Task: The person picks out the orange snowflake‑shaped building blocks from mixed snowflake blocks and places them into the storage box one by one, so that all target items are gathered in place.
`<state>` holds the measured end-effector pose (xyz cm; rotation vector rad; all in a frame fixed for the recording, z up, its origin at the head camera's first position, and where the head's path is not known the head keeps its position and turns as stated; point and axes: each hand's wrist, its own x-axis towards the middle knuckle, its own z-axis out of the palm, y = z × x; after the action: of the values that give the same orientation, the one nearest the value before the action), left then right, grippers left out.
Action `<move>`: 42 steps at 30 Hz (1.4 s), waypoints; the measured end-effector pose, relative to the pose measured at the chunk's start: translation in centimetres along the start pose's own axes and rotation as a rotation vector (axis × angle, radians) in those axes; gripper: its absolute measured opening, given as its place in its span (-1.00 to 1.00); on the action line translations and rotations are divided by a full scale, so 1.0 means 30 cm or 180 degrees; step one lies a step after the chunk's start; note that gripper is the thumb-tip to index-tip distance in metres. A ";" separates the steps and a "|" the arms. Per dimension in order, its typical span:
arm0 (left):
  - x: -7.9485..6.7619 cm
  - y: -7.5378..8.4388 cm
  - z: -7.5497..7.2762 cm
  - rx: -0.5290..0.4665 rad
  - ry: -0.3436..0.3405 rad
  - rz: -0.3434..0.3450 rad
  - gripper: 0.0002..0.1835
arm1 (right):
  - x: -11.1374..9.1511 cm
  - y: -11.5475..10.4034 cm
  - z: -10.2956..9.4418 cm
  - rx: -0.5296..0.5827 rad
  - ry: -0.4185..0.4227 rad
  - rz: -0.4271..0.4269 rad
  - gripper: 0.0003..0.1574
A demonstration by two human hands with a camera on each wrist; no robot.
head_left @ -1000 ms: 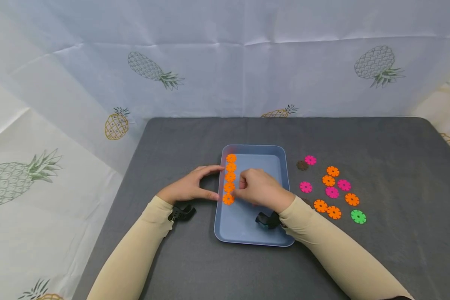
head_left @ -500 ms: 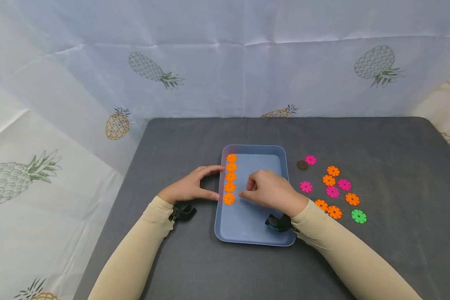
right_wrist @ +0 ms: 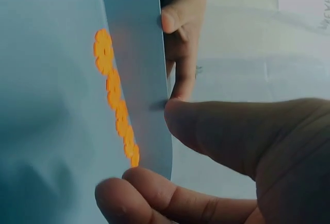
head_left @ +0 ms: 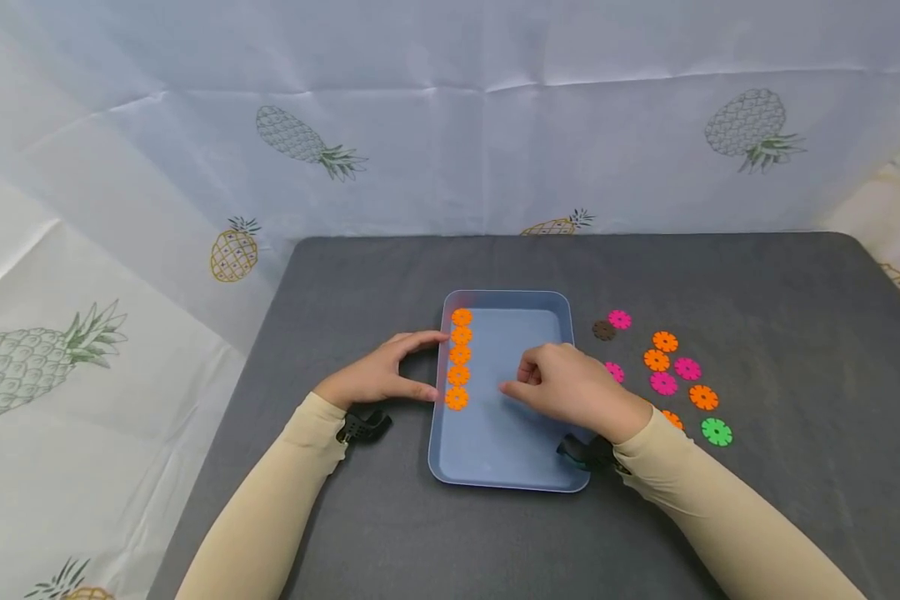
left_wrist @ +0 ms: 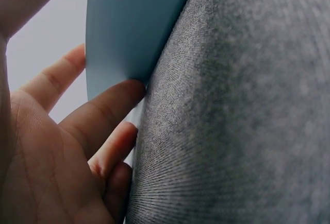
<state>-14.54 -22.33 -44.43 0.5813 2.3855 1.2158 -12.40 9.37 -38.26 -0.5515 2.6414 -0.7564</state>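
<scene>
Several orange flower-shaped discs [head_left: 459, 355] lie flat in a column along the left side of the blue tray [head_left: 510, 462]. My left hand [head_left: 378, 371] touches the tray's left wall with thumb and fingertips spread apart; the left wrist view shows the fingertips [left_wrist: 135, 89] against the outside of that wall. Over the middle of the tray is my right hand [head_left: 570, 387], to the right of the orange column. Its thumb and bent fingers stand apart in the right wrist view, with nothing between them.
Right of the tray lie loose discs: orange [head_left: 703, 397], pink [head_left: 663, 383], brown [head_left: 603, 331] and green [head_left: 717, 432]. My right forearm partly covers some of them. A pineapple-print cloth [head_left: 450, 158] hangs behind the dark grey table [head_left: 795, 350].
My right hand has moved right, away from the lowest orange disc, and covers more of the loose discs. The left hand and the orange column have stayed in place.
</scene>
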 end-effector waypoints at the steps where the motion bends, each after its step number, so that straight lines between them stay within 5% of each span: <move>1: 0.000 0.000 0.000 0.0004 -0.0004 0.0003 -0.04 | -0.002 0.006 -0.001 0.0022 -0.0003 -0.0002 -0.61; 21: -0.003 -0.005 0.011 0.0005 -0.0036 -0.0038 -0.04 | -0.073 0.113 -0.048 0.0210 -0.0190 -0.0283 -0.73; 29: -0.005 -0.006 0.003 -0.0015 -0.0015 -0.0027 -0.06 | -0.100 0.159 -0.070 0.0248 -0.0178 -0.0497 -0.58; 42: -0.001 -0.002 -0.003 0.0040 0.0002 -0.0021 -0.05 | -0.131 0.229 -0.097 0.0178 -0.0110 -0.0392 -0.61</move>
<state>-14.57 -22.43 -44.43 0.5767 2.3953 1.1989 -12.05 17.77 -38.95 -0.7103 2.5651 -0.8463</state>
